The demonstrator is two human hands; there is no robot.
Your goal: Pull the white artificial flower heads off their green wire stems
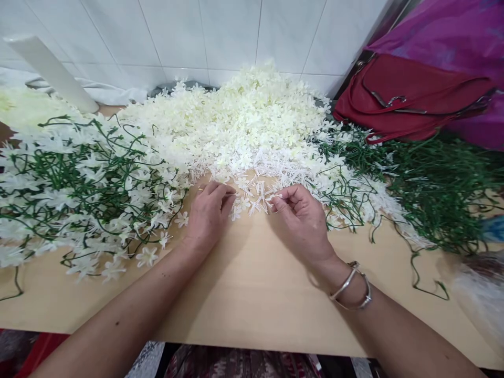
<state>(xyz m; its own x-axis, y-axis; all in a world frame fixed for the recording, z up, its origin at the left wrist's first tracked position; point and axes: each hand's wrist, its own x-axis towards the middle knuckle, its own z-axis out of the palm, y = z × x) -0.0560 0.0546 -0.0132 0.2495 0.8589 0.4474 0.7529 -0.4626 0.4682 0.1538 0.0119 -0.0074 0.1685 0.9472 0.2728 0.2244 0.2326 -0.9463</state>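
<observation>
My right hand (pixel 301 218), with a bangle at its wrist, pinches a small white stamen piece (pixel 279 196) between thumb and fingertips. My left hand (pixel 210 212) is closed, its thumb against the curled fingers, at the near edge of the flower heap; what it holds, if anything, is hidden. Between the hands lie loose white artificial petals and stamens (pixel 254 197) on the tabletop. Behind them rises a large heap of cream-white artificial flower heads (pixel 244 115).
White flowers on green stems (pixel 86 189) are piled at the left. Bare green stems (pixel 429 184) lie at the right, below a red handbag (pixel 413 97) and a purple bag (pixel 452 31). A white roll (pixel 55 73) leans near the tiled wall (pixel 228 31). A clear plastic bag (pixel 482 289) sits at the right edge.
</observation>
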